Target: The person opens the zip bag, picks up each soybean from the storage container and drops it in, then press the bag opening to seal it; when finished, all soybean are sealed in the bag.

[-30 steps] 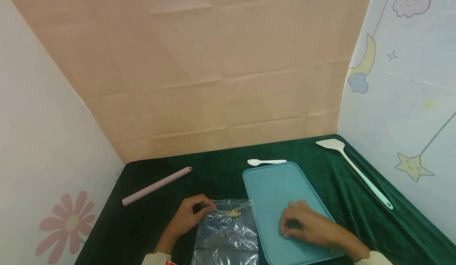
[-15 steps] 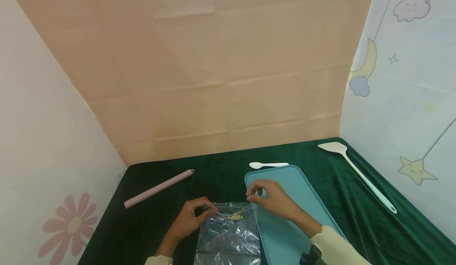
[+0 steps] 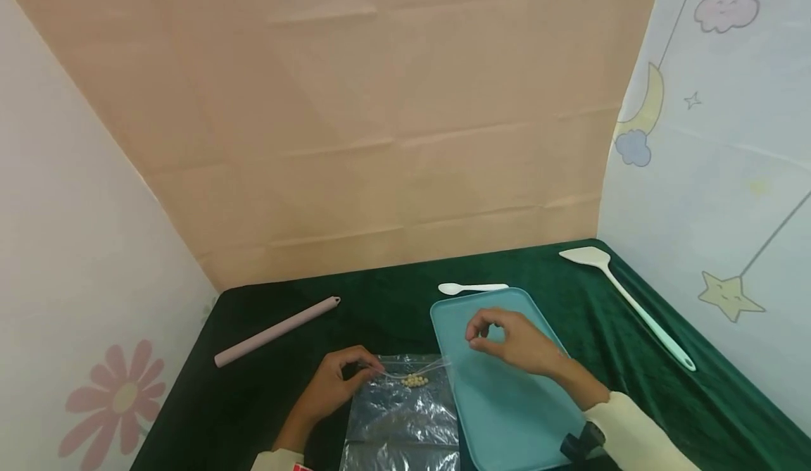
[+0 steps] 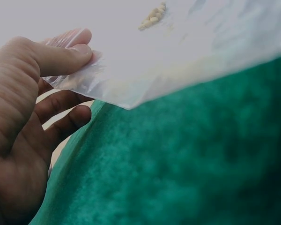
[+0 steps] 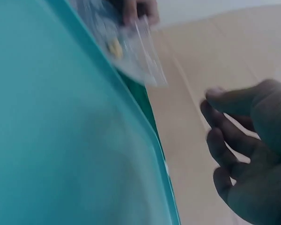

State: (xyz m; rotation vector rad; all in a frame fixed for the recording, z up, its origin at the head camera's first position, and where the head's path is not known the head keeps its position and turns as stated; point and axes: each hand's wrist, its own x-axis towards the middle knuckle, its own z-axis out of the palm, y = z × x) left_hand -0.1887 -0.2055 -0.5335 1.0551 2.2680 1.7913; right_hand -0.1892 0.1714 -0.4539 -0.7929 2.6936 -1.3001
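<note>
My left hand [image 3: 338, 381] pinches the upper left edge of a clear zip bag [image 3: 405, 415] between thumb and forefinger. In the left wrist view the thumb [image 4: 68, 60] presses on the plastic, with the other fingers loosely bent below. A small heap of pale yellow beans [image 3: 415, 381] lies in the bag near its mouth, which stands slightly apart. My right hand [image 3: 516, 341] hovers above the blue tray [image 3: 500, 415], to the right of the bag. Its fingers are loosely curled, thumb close to forefinger, and nothing shows between them in the right wrist view.
A pink rod [image 3: 277, 331] lies at the left on the dark green cloth. Behind the tray is a small white spoon [image 3: 472, 288]. A long white spatula [image 3: 627, 302] lies at the right. Hanging sheets enclose the back and both sides.
My right hand rose from low over the tray to the bag's upper right edge, then drew back right over the tray. The left hand keeps its hold on the bag.
</note>
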